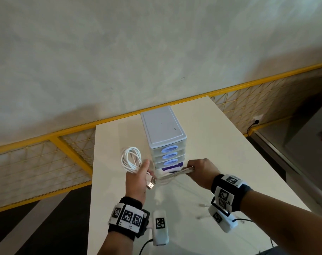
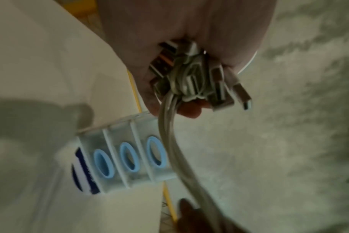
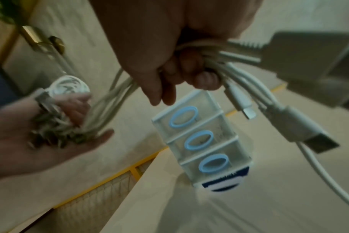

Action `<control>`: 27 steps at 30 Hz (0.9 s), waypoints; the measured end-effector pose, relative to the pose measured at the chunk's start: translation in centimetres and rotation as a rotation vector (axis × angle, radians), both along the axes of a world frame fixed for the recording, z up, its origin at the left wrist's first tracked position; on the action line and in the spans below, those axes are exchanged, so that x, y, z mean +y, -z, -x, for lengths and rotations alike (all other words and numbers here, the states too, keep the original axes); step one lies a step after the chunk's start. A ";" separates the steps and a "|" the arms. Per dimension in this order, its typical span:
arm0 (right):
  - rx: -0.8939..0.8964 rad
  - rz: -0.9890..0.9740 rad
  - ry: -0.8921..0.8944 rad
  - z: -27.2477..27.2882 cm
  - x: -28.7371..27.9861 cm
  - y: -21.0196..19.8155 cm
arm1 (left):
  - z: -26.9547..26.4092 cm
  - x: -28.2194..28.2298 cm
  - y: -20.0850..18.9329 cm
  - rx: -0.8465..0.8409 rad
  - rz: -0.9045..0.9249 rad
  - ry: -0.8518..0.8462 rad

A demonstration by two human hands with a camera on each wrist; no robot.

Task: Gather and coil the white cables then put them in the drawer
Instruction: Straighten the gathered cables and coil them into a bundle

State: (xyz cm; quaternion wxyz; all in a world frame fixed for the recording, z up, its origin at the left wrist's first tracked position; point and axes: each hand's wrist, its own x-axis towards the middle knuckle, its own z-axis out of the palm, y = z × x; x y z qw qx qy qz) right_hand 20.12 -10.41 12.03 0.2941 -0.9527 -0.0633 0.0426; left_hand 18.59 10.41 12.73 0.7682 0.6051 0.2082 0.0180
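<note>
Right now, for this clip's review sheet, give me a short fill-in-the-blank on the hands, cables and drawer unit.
1. The coiled loops of the white cables are held by the ____ hand.
2. The drawer unit shows three drawer fronts with oval handles coloured ____.
3. The right hand grips a bundle of cable strands that runs across to the ____ hand.
4. All three drawers with oval handles are ____, so no cable is inside yet.

Missing words: left; blue; left; closed
</note>
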 end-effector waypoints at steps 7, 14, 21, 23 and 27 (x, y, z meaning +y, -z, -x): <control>-0.173 -0.082 -0.068 1.4 2.4 -2.2 | 0.8 -1.1 2.3 0.174 -0.298 0.107; -0.094 -0.160 -0.089 0.7 2.7 -3.4 | 1.3 -2.1 3.0 0.263 -0.181 0.261; 0.020 -0.139 -0.189 0.2 3.7 -3.8 | 2.1 -3.2 2.3 0.246 -0.301 0.424; 0.068 -0.115 -0.195 -0.2 3.6 -4.0 | 2.3 -3.5 2.2 0.232 -0.326 0.488; 0.167 -0.063 -0.231 -0.6 3.3 -4.8 | 2.4 -3.9 2.0 0.174 -0.354 0.554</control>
